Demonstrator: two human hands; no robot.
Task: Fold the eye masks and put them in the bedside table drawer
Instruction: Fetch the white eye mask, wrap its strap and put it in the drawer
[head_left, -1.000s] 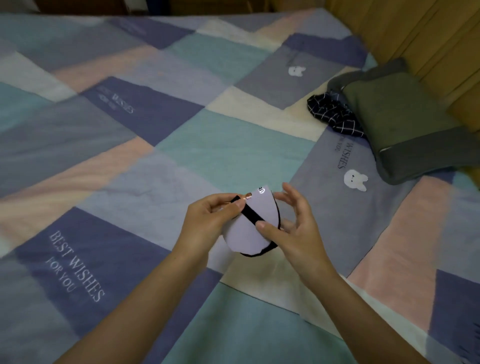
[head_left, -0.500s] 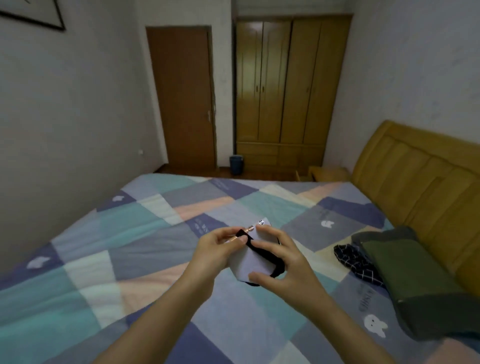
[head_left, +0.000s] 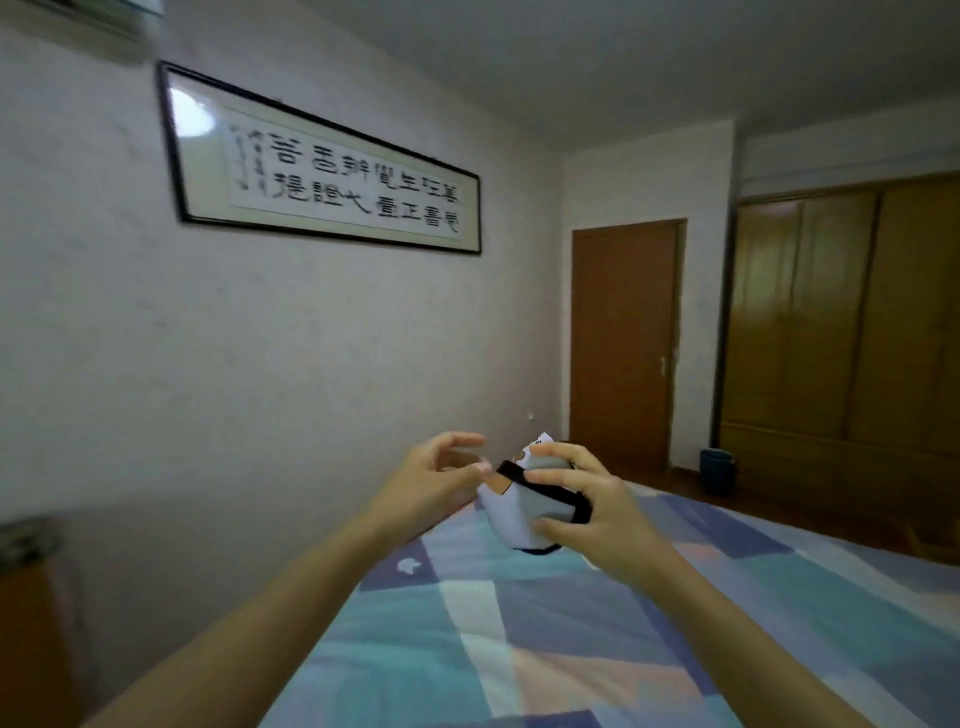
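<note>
Two bare forearms, extended forward from lower frame, converging mid-frame. Left hand (head_left: 434, 480): fingers loosely spread and slightly curled, fingertips close beside the eye mask (head_left: 519, 512); contact unclear through blur. Right hand (head_left: 587, 499): palm turned inward, fingers curled over the mask's top, thumb beneath, gripping it.

The right hand (head_left: 592, 499) grips a folded grey eye mask (head_left: 524, 512) with a black strap above the patchwork bed (head_left: 571, 639), fingers curled over its top and thumb under it. The left hand (head_left: 436, 478), fingers spread and loosely bent, touches the mask's left edge. On the far wall hang a framed calligraphy scroll (head_left: 332, 171) at left and a brown door (head_left: 623, 343) at right.
</note>
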